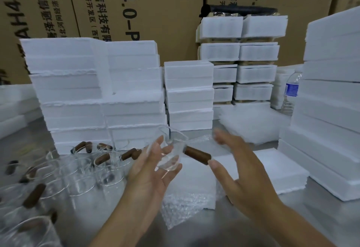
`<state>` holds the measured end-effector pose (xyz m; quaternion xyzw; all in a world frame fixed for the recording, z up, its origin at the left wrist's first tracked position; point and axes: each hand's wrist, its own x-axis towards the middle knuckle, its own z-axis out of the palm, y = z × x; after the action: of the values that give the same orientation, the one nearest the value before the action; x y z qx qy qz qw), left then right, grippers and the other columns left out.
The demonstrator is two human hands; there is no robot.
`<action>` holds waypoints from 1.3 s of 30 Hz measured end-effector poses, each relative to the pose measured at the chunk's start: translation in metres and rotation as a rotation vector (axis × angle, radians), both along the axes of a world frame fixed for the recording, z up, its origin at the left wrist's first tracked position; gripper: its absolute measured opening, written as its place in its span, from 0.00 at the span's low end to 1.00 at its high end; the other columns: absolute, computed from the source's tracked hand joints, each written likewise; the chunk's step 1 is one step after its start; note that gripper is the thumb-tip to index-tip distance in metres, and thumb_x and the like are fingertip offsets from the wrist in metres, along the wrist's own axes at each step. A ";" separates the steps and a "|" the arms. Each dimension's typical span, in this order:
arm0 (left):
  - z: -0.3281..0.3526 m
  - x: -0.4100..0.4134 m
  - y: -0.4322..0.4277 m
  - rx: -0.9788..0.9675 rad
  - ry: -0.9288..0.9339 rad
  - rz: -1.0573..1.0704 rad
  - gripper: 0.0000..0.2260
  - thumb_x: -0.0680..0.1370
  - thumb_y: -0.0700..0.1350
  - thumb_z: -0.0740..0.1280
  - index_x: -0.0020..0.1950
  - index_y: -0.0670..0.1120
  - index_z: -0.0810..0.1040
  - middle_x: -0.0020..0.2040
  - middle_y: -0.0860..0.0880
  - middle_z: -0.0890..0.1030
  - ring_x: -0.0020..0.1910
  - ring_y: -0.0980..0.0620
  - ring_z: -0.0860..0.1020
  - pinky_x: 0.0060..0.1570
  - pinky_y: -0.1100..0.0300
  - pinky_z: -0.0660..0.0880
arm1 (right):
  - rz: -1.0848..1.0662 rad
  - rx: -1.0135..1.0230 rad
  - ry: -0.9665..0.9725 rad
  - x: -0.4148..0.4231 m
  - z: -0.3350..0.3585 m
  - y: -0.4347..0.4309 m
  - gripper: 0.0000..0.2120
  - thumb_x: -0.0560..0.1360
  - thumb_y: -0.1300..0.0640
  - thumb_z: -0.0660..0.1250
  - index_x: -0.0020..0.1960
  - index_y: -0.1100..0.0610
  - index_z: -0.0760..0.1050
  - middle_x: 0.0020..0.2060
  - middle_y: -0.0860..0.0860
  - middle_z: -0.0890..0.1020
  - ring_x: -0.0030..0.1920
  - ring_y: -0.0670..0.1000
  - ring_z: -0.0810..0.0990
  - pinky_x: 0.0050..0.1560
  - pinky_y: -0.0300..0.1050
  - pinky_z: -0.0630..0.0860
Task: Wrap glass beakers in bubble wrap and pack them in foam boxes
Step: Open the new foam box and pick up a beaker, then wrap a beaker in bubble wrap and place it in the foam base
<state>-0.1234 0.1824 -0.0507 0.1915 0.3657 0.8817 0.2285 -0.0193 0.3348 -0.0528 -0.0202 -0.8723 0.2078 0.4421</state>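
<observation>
— Where is the glass beaker (169, 155)?
— Over the bubble wrap sheet (187, 204), in the grip of the left hand (152, 170); right hand (239, 170) is open beside the wooden handle (197, 155). I think: lay it at the sheet's edge, roll tightly.

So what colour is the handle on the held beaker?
The beaker handle is dark brown; head view shows it best.

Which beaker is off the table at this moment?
The beaker held in the left hand, its brown handle pointing toward the open right hand. The other beakers sit on the table at left.
</observation>
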 end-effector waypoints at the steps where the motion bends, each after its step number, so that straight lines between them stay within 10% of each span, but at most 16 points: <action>1: 0.000 0.003 0.004 -0.031 0.023 0.015 0.27 0.58 0.55 0.79 0.55 0.48 0.82 0.48 0.47 0.84 0.48 0.45 0.83 0.39 0.58 0.80 | -0.024 0.067 -0.009 -0.001 0.000 0.000 0.19 0.75 0.40 0.55 0.66 0.36 0.65 0.57 0.32 0.74 0.57 0.36 0.71 0.57 0.30 0.63; 6: 0.004 0.018 0.027 -0.179 0.212 0.021 0.36 0.48 0.63 0.81 0.53 0.54 0.83 0.49 0.52 0.84 0.48 0.49 0.83 0.43 0.59 0.79 | -0.059 0.084 -0.072 -0.003 0.000 0.007 0.13 0.80 0.50 0.57 0.54 0.52 0.79 0.43 0.40 0.80 0.43 0.43 0.75 0.44 0.26 0.65; 12: 0.007 0.022 0.049 -0.665 0.618 0.150 0.39 0.62 0.63 0.75 0.67 0.60 0.60 0.59 0.66 0.73 0.52 0.70 0.75 0.45 0.75 0.73 | -0.260 -0.038 -0.117 -0.006 -0.005 0.040 0.11 0.79 0.51 0.56 0.55 0.52 0.75 0.41 0.39 0.75 0.39 0.44 0.70 0.37 0.36 0.64; 17: -0.009 0.026 0.067 -1.095 1.005 0.374 0.13 0.76 0.58 0.64 0.59 0.59 0.71 0.50 0.62 0.71 0.50 0.62 0.71 0.45 0.71 0.66 | -0.353 -0.324 0.036 -0.007 -0.006 0.060 0.12 0.80 0.55 0.58 0.57 0.56 0.77 0.51 0.51 0.78 0.44 0.45 0.72 0.44 0.31 0.66; 20: -0.004 0.025 0.078 -1.220 1.035 0.403 0.13 0.78 0.61 0.59 0.55 0.55 0.73 0.41 0.58 0.71 0.44 0.59 0.71 0.37 0.66 0.63 | -0.381 -0.491 0.115 -0.007 -0.004 0.065 0.11 0.79 0.56 0.61 0.57 0.56 0.78 0.51 0.52 0.71 0.42 0.39 0.71 0.42 0.17 0.61; 24: 0.001 0.019 0.087 -1.386 1.028 0.328 0.14 0.76 0.63 0.60 0.49 0.54 0.70 0.42 0.58 0.70 0.42 0.55 0.72 0.37 0.61 0.65 | -0.376 -0.570 0.104 -0.005 -0.004 0.068 0.10 0.78 0.55 0.62 0.55 0.54 0.80 0.44 0.53 0.71 0.40 0.40 0.71 0.39 0.24 0.61; 39: 0.002 0.015 0.053 -0.846 0.891 0.567 0.09 0.77 0.45 0.66 0.36 0.54 0.78 0.33 0.57 0.78 0.37 0.62 0.74 0.37 0.75 0.67 | -0.002 -0.624 -0.012 0.000 0.012 0.053 0.10 0.79 0.53 0.60 0.44 0.42 0.77 0.42 0.45 0.76 0.40 0.31 0.73 0.41 0.20 0.65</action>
<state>-0.1086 0.2349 -0.0488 0.3274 0.7747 0.5253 -0.1290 -0.0192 0.3880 -0.0411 -0.1570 -0.7690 0.4648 0.4099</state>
